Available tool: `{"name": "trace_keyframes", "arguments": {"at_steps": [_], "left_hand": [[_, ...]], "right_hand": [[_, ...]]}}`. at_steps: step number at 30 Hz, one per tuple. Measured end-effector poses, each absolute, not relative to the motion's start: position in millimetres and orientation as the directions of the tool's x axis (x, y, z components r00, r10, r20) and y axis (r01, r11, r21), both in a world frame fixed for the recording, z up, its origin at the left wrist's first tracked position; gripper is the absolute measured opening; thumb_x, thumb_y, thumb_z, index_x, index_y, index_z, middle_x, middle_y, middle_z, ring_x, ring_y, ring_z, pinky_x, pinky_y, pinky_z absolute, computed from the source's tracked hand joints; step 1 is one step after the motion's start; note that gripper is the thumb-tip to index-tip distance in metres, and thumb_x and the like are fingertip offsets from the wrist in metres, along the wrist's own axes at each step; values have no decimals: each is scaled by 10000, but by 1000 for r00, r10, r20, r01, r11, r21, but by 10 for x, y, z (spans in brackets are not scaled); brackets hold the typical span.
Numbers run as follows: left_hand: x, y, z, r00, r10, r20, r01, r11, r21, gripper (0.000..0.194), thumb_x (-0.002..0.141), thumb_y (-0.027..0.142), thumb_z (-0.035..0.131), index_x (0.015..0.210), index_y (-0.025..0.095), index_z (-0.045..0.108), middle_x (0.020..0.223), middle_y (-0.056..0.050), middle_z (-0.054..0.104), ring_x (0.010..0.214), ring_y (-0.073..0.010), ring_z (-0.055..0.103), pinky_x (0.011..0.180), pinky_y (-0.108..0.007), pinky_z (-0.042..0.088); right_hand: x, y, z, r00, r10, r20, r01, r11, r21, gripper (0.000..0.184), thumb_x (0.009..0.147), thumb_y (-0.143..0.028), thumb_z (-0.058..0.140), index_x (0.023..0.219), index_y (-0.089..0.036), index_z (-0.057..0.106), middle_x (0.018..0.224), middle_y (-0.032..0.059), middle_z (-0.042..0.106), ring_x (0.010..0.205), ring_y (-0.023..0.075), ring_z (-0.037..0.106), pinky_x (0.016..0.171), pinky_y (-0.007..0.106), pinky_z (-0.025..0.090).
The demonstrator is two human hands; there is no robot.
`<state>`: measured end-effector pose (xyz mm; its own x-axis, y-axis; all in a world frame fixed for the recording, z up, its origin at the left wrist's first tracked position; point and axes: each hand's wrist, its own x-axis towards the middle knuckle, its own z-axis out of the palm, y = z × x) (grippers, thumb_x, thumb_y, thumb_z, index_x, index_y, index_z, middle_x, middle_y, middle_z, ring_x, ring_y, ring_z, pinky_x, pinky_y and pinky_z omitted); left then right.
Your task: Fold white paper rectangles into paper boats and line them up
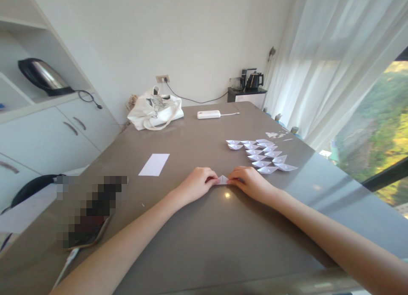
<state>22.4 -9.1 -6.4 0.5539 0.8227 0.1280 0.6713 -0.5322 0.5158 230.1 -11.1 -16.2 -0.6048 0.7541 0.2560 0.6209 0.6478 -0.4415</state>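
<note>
Between my two hands is a small folded piece of white paper, triangular in outline with its point away from me. My left hand pinches its left corner between thumb and fingers. At the right corner, the fingers of my right hand are closed on the same paper. Just beyond my right hand stand several white paper boats in slanting rows. A flat white paper sheet lies to the left, beyond my left forearm.
A pixelated phone-like device with a white cable lies at the left. Farther back are a white bag and a white power bank. Paper scraps lie near the right edge, beside the curtain.
</note>
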Motion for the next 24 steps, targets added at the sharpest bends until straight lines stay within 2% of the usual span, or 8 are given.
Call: {"name": "trace_keyframes", "arguments": {"at_steps": [5, 9, 14, 18, 21, 24], "left_hand": [[238, -79, -91, 393, 917, 64, 702, -344, 623, 141, 789, 298, 641, 781, 168, 696, 714, -25, 688, 644, -147, 593, 607, -235, 407], [241, -69, -104, 363, 929, 66, 724, -326, 608, 140, 781, 287, 641, 744, 171, 710, 694, -31, 690, 642, -154, 591, 609, -245, 401], [250, -69, -115, 340, 938, 64, 732, -307, 609, 131, 766, 288, 654, 735, 174, 712, 695, -30, 691, 644, -155, 593, 618, -249, 403], [249, -59, -150, 299, 951, 74, 723, -276, 633, 126, 729, 282, 696, 759, 160, 676, 685, -18, 664, 628, -144, 582, 600, -241, 396], [246, -42, -178, 328, 935, 135, 718, -340, 607, 132, 707, 254, 723, 757, 155, 651, 711, -10, 626, 660, -139, 566, 615, -238, 389], [245, -28, -190, 422, 883, 207, 702, -462, 541, 40, 751, 210, 684, 757, 177, 663, 729, -4, 581, 709, -141, 547, 656, -242, 389]], "right_hand": [[2254, -133, -156, -473, 856, 207, 664, 501, -554, 113, 805, -133, 592, 855, -155, 691, 750, 39, 690, 651, 144, 583, 613, 231, 389], [2233, -143, -150, -376, 909, 181, 660, 400, -636, 108, 762, -195, 647, 865, -167, 642, 712, 7, 685, 591, 124, 547, 557, 214, 365], [2235, -127, -152, -372, 908, 192, 701, 411, -583, 50, 756, -223, 647, 775, -177, 655, 713, 5, 673, 590, 116, 524, 559, 217, 332], [2259, -95, -180, -368, 915, 165, 708, 390, -588, 68, 762, -241, 641, 783, -182, 666, 698, -1, 644, 601, 121, 528, 563, 220, 339], [2275, -69, -211, -376, 900, 219, 701, 431, -569, 73, 740, -218, 665, 802, -181, 666, 739, 2, 602, 622, 122, 523, 585, 224, 358], [2280, -62, -238, -455, 842, 289, 651, 536, -537, 112, 773, -152, 621, 825, -200, 708, 800, 19, 568, 693, 131, 541, 653, 234, 391]]}}
